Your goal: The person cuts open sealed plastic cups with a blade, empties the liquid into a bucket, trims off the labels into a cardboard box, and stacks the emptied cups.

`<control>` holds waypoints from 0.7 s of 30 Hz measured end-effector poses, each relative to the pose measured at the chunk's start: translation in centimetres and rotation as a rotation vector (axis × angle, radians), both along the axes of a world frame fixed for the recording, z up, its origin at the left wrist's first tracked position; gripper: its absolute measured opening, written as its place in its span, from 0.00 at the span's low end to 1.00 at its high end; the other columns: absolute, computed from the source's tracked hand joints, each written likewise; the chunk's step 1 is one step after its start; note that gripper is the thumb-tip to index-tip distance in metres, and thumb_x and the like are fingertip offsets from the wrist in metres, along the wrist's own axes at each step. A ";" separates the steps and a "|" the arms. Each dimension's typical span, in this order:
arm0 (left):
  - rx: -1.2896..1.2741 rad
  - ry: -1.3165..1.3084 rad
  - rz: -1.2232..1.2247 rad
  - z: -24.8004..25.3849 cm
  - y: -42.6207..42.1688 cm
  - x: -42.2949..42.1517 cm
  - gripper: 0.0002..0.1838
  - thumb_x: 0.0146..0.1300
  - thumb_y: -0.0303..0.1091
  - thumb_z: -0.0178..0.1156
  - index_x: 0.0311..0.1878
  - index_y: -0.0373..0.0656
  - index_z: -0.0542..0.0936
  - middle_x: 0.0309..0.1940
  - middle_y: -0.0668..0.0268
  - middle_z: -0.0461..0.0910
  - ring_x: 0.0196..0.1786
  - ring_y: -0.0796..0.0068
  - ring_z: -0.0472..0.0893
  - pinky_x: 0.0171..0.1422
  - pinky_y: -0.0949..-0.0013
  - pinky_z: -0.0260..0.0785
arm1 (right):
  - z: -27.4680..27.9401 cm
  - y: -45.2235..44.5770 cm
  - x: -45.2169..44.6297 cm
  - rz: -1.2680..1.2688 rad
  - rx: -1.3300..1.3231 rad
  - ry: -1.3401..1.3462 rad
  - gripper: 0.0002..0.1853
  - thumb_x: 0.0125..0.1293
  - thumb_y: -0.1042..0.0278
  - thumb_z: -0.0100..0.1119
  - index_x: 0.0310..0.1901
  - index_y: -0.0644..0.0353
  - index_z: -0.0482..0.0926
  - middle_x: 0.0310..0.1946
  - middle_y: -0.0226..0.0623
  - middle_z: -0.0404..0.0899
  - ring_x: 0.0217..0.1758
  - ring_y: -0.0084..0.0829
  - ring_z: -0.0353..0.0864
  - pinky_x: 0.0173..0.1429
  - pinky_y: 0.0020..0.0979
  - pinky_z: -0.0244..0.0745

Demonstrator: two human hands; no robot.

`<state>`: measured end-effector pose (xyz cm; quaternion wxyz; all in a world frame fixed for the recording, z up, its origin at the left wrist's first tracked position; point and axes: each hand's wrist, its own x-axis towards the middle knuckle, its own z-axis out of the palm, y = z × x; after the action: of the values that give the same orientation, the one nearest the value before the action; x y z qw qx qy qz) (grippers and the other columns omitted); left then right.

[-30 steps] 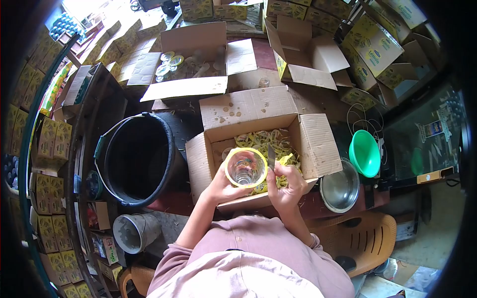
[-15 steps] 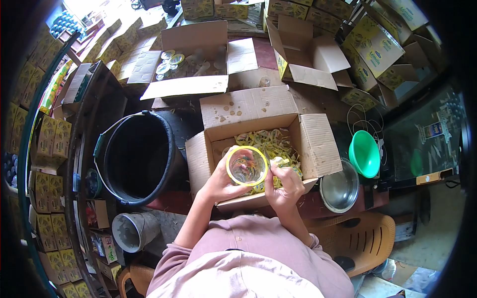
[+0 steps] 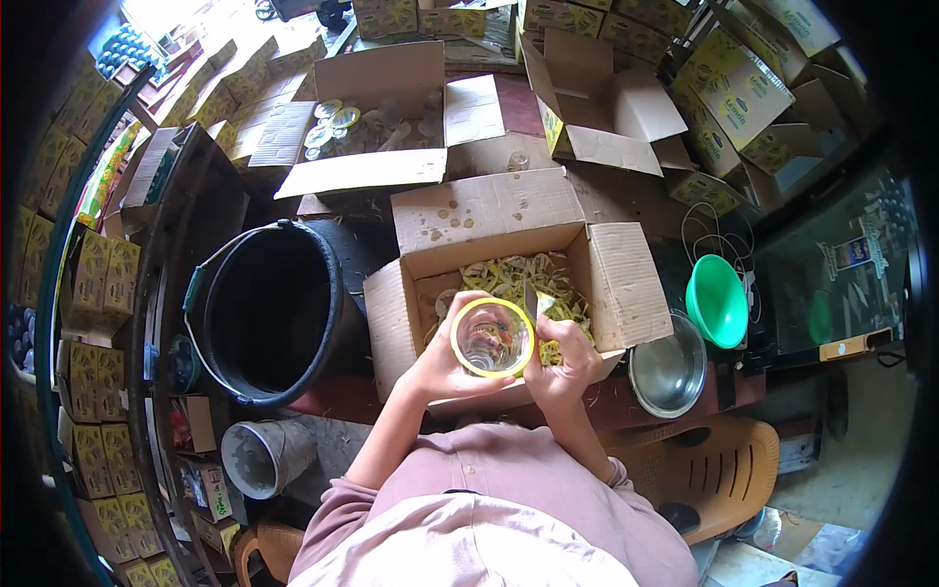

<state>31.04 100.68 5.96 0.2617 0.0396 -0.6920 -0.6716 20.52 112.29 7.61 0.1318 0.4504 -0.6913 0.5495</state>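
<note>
Yellow-rimmed cup (image 3: 492, 342) sits in the curled left hand (image 3: 438, 364) — the closed right hand (image 3: 566, 372) grips a knife (image 3: 530, 300) beside the rim.

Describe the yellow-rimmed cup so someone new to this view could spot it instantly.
Find the open cardboard carton of yellow strips at the view's centre. Over its near side, the left hand holds the clear cup, mouth toward the camera. Its bright yellow rim, beside the blade in the right hand, sets it apart from the clear container beyond the carton.
</note>
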 end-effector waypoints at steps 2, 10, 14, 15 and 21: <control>0.053 0.009 0.069 -0.8 0.1 -0.2 0.41 0.38 0.31 0.73 0.56 0.40 0.59 0.49 0.62 0.64 0.52 0.72 0.71 0.54 0.69 0.69 | -0.1 0.0 0.2 -0.016 -0.016 -0.021 0.11 0.45 0.83 0.62 0.33 0.62 0.79 0.24 0.37 0.78 0.26 0.31 0.79 0.31 0.27 0.74; -0.019 0.100 0.095 -1.3 -0.6 -0.4 0.36 0.42 0.28 0.71 0.54 0.40 0.62 0.48 0.61 0.64 0.55 0.70 0.68 0.56 0.67 0.68 | 0.0 0.1 0.6 0.014 -0.039 0.002 0.09 0.47 0.82 0.62 0.33 0.63 0.78 0.23 0.38 0.78 0.25 0.32 0.79 0.31 0.28 0.73; -0.011 0.068 0.105 -1.2 -0.2 -0.3 0.36 0.44 0.26 0.68 0.57 0.38 0.61 0.51 0.60 0.64 0.56 0.69 0.68 0.58 0.67 0.65 | 0.2 0.0 0.6 -0.025 -0.020 0.077 0.10 0.47 0.82 0.62 0.34 0.63 0.79 0.23 0.36 0.77 0.24 0.31 0.78 0.30 0.28 0.73; -0.015 0.064 0.112 -1.3 -0.1 -0.3 0.36 0.45 0.25 0.67 0.57 0.38 0.60 0.51 0.59 0.64 0.57 0.69 0.68 0.59 0.67 0.64 | 0.2 0.0 0.6 -0.036 -0.019 0.092 0.10 0.47 0.82 0.62 0.34 0.63 0.79 0.23 0.36 0.77 0.24 0.31 0.78 0.30 0.28 0.73; -0.009 0.036 0.084 -1.2 0.3 -0.2 0.35 0.46 0.24 0.64 0.58 0.38 0.60 0.52 0.60 0.65 0.57 0.69 0.68 0.60 0.66 0.63 | 0.0 0.0 0.2 -0.035 -0.008 0.102 0.11 0.47 0.83 0.63 0.34 0.62 0.79 0.23 0.36 0.76 0.23 0.30 0.76 0.29 0.28 0.72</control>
<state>30.79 100.98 4.71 0.3020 0.0555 -0.6879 -0.6577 20.76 112.26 7.60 0.1784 0.4651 -0.6893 0.5260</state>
